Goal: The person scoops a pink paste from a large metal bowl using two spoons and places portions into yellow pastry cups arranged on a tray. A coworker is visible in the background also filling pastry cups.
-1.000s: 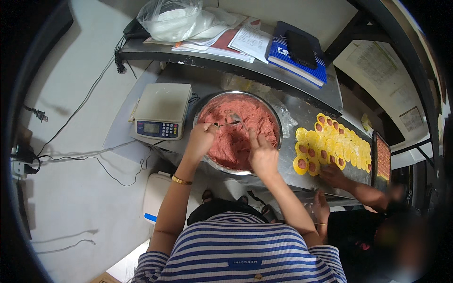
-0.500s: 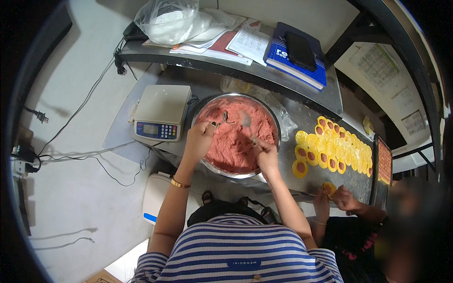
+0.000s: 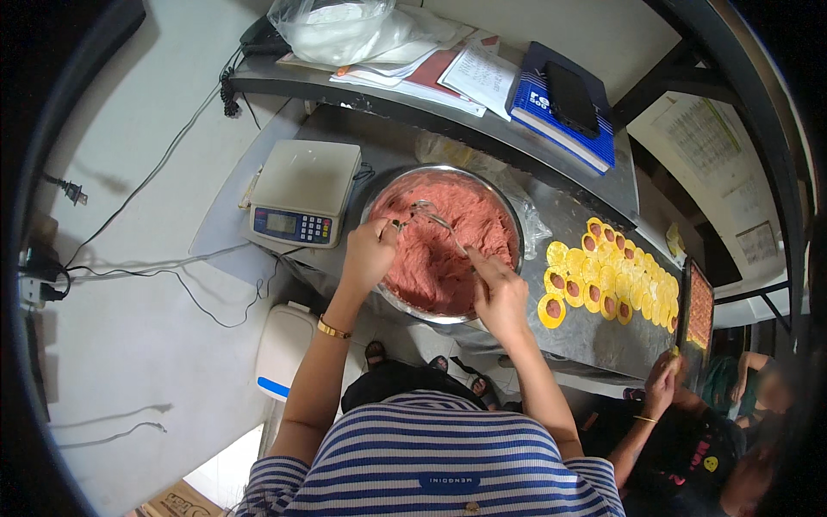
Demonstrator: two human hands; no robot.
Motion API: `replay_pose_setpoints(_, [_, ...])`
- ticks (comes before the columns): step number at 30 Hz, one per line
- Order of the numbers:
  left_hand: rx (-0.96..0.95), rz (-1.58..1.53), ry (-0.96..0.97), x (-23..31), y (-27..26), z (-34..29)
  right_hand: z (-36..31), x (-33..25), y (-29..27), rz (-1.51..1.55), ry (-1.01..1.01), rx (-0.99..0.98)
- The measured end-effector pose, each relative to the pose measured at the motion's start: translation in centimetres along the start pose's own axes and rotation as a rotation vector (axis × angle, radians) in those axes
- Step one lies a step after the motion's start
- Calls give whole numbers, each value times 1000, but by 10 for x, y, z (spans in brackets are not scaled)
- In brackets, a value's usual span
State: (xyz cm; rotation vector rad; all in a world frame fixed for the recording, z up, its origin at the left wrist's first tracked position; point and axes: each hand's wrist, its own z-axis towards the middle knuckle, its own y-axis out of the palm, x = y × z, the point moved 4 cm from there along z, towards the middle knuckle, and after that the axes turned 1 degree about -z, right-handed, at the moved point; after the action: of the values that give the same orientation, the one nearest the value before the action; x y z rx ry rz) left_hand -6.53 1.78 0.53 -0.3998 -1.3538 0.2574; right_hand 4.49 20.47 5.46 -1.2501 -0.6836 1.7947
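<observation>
Right hand (image 3: 503, 295) holds spoon (image 3: 450, 231) — blue book (image 3: 541, 112) bears white lettering (image 3: 537, 97).

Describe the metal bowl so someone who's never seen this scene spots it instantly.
Start at the long dark table below the raised shelf. Between the boxy white digital scale on its left and the overlapping yellow rounds on its right sits the metal bowl. Unlike those neighbours, it has a shiny circular rim around a mass of pink mixture.
</observation>
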Motion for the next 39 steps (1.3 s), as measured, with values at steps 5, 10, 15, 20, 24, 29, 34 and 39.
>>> replay_pose_setpoints(5, [-33, -161, -41, -9, 3, -4, 4, 7, 5, -217, -52, 76])
replay_pose_setpoints(10, [-94, -344, -180, -19, -2, -6, -6, -1, 22, -399, -207, 102])
replay_pose_setpoints(15, [-68, -290, -129, -15, -8, -8, -7, 3, 23, -403, -204, 90])
replay_pose_setpoints(20, [-76, -211, -123, -8, -9, -11, -7, 5, 33, -384, -235, 123])
replay_pose_setpoints(24, [-67, -104, -39, 0, -8, -12, -14, 10, 35, -335, -149, 124])
replay_pose_setpoints(29, [-147, -86, -104, 1, -2, -16, -17, 13, 36, -338, -149, 135])
replay_pose_setpoints(34, [-87, -80, -39, 6, 0, -16, -21, 15, 37, -334, -139, 105])
replay_pose_setpoints(39, [-141, -97, -152, -3, -1, -19, -29, 8, 45, -418, -234, 93])
